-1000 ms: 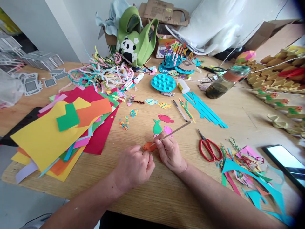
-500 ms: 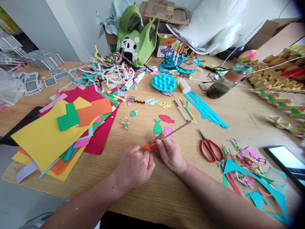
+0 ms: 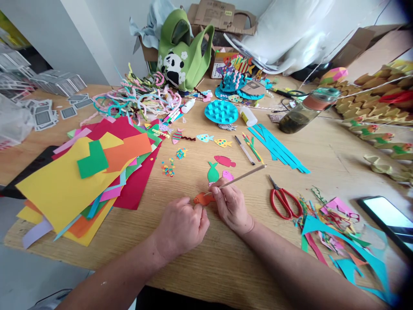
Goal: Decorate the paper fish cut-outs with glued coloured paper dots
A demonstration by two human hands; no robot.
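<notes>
Inspection takes the orange paper fish (image 3: pixel 200 199) as clock centre, 12 o'clock pointing away from the wearer. It lies flat on the wooden table (image 3: pixel 206 275) between both hands, an eye marked on it and no dots visible. Right hand (image 3: pixel 230 204) pinches a thin wooden stick (image 3: pixel 247 175) between thumb and fingers, its lower tip at the fish; contact or slight clearance cannot be told. Left hand (image 3: pixel 182 221) is curled with fingers tucked in at the fish's near edge; whether it grips the paper cannot be told. Progress is judged partway. Finished in appearance: striped fish (image 3: pixel 177 137) at 11 o'clock, blue spotted fish (image 3: pixel 204 137) at 12, yellow spotted fish (image 3: pixel 222 142) toward 1. Apparently outstanding, with no dots seen: green fish (image 3: pixel 213 173) and crimson fish (image 3: pixel 225 161) at 1 o'clock, and pink fish (image 3: pixel 227 175), partly covered by the right hand, between 1 and 2. Loose paper dots (image 3: pixel 167 168) lie unused between 10 and 11. Containers: glass jar (image 3: pixel 297 116), between 1 and 2, holds dark matter in its lower part; white bottle (image 3: pixel 248 116), at 1, lies on its side, contents not discernible; green panda tote bag (image 3: pixel 201 56), at 12, stands upright, interior not visible.
</notes>
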